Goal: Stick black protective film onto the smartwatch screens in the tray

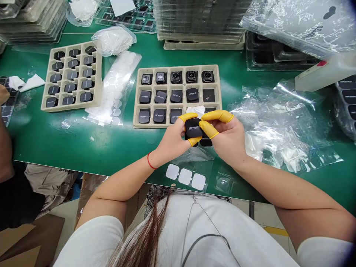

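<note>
Both my left hand (172, 141) and my right hand (225, 137) wear yellow finger cots and pinch a square black HiFuture unit (193, 128) between them. A second black piece (206, 142) shows just below it, partly hidden by my fingers. My hands are above the near edge of a beige tray (178, 68), which holds rows of black square units and round-faced metal-and-black parts. A crumpled white wipe (195, 110) lies in the tray just beyond my fingertips.
A second beige tray (44, 85) of black units is on the green mat (83, 144) at left, beside a clear bag of white round pads (112, 89). Clear plastic wrap (278, 126) is at right, with stacked trays behind. A co-worker's arm (5, 148) is at far left.
</note>
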Demonstrator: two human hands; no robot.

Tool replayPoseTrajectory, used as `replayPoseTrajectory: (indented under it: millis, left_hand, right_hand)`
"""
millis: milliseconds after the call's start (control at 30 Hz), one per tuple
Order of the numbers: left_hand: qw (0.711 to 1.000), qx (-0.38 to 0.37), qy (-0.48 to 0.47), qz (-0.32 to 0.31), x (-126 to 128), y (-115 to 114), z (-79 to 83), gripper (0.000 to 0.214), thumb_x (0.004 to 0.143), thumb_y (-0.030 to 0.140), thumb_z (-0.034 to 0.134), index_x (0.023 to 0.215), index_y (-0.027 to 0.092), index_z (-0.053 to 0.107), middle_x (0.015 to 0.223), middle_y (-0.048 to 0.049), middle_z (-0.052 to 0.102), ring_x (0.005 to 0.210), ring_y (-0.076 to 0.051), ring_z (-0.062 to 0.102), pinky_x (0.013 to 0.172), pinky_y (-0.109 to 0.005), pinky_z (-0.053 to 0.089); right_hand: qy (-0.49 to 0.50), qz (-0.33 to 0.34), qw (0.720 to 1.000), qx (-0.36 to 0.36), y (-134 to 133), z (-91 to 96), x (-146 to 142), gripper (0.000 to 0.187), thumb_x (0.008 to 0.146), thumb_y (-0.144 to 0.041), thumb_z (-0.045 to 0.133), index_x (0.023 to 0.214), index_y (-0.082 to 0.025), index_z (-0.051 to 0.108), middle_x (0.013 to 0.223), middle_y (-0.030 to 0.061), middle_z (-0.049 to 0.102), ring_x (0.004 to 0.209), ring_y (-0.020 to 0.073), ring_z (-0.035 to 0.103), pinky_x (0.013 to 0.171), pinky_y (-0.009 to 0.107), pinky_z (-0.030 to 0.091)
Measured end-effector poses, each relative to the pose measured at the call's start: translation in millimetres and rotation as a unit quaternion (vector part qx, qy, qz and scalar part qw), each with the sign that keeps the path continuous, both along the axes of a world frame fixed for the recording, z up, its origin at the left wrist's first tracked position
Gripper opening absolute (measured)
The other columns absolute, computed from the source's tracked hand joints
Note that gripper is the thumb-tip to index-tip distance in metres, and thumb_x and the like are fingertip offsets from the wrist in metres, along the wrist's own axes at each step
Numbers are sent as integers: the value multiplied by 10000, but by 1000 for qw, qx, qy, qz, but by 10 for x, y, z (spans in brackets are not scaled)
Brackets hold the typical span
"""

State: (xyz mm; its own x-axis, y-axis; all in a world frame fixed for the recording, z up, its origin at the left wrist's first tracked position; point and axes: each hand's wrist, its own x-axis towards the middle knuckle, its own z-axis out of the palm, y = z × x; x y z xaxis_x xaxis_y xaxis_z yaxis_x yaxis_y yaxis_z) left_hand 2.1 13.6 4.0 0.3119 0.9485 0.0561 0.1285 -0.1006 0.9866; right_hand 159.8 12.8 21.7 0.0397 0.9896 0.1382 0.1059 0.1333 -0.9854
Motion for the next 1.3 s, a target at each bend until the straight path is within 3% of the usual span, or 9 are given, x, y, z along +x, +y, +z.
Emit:
replayPoseTrajectory:
  millis: [633,833,933,1033,1133,1200,1300]
  left_hand:
    - [1000,27,-7,-10,-1,6,-38,531,755,169,703,1229,222,471,1138,-42,681,977,-168,710,841,-312,608]
    - [999,30,-10,-3,0,12,-41,529,752,174,720,1222,223,485,1102,-40,699,947,-168,715,838,-312,600]
    - [1000,23,-7,-3,-17,14,-56,550,747,160,718,1243,218,488,1089,-43,707,939,-172,713,824,-302,596]
    - [999,28,4,-26,-34,9,-88,576,739,138,704,1274,223,505,1091,-35,704,907,-164,704,779,-276,591]
    - [998,19,-1,-58,-28,4,-87,506,764,166,700,1242,226,544,1117,-36,696,922,-167,698,772,-278,591]
    - [998,-8,-21,-62,-19,7,-56,542,784,196,708,1288,239,511,1056,-33,709,916,-173,704,770,-291,590]
    - [996,-70,-28,-56,-22,23,8,731,817,203,692,1449,264,330,856,-3,718,852,-174,715,747,-308,575]
  right_hand:
    - [-39,-9,995,90,-17,-83,-5,73,832,-182,666,878,-238,666,875,9,641,831,173,640,793,353,540]
    - [-137,-9,977,161,-12,-97,22,106,881,-179,608,927,-266,647,904,4,662,860,189,624,785,361,511]
    - [-226,7,957,181,23,-53,47,189,861,-298,661,1044,-257,637,994,40,667,869,221,606,825,411,501]
    - [-263,91,955,106,58,6,66,367,765,-402,753,1055,-211,636,1012,65,660,848,240,592,795,414,482]
    - [-234,170,957,-12,112,80,86,231,807,-405,695,881,-189,657,851,35,658,786,214,589,701,338,449]
    - [-194,176,963,-64,214,116,123,272,863,-441,624,792,-179,646,766,25,631,727,189,572,651,306,423]
    - [-171,125,973,-94,537,106,248,401,915,-510,559,694,-178,597,674,18,575,641,161,521,587,284,389]
